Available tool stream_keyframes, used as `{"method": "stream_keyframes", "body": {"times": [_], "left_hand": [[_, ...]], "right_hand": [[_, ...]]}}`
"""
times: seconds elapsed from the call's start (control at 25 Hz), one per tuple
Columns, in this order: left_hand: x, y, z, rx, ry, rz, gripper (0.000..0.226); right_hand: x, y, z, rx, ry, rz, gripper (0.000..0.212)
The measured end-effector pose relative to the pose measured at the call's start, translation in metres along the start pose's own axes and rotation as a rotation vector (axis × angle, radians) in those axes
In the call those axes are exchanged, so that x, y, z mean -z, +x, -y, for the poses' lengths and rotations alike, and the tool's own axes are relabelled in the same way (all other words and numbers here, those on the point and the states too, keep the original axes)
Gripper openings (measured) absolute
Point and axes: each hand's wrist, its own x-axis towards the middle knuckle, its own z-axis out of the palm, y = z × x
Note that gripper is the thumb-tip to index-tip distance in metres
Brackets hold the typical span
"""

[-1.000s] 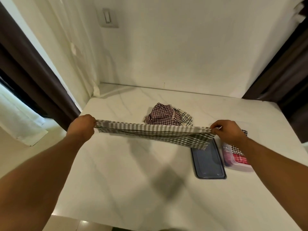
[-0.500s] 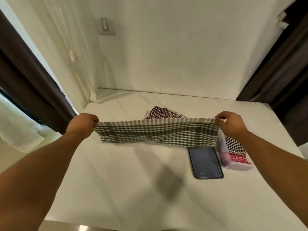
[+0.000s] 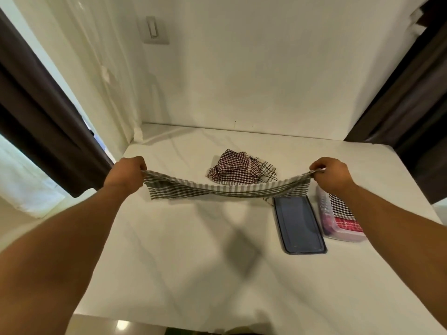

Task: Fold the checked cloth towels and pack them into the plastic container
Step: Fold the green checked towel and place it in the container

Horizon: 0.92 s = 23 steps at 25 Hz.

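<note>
A green-and-white checked towel point(image 3: 225, 189) hangs stretched between my hands above the white table point(image 3: 193, 262), sagging in the middle. My left hand point(image 3: 127, 172) pinches its left end and my right hand point(image 3: 332, 174) pinches its right end. Behind it lies a crumpled heap of a maroon checked towel point(image 3: 232, 169) and a black-lined white one point(image 3: 266, 170). The clear plastic container point(image 3: 348, 234) sits at the right under my right forearm, with folded black-checked and red towels inside. Its dark lid point(image 3: 298, 227) lies flat just left of it.
The table meets a white wall at the back. Dark curtains point(image 3: 48, 122) hang at the left beside a window, and more dark curtains point(image 3: 416, 112) at the right. A light switch point(image 3: 154, 30) is on the wall. The table's front edge is near me.
The towel, held taut and hanging flat half a second ago, now sags in the middle with its lower part folded up. My hands stay at about the same spacing.
</note>
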Motion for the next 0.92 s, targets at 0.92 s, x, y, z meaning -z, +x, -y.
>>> {"method": "stream_keyframes", "body": {"times": [0.92], "left_hand": [[-0.152, -0.154, 0.033, -0.197, 0.434, 0.424, 0.026]], "right_hand": [[-0.08, -0.117, -0.063, -0.386, -0.108, 0.061, 0.006]]}}
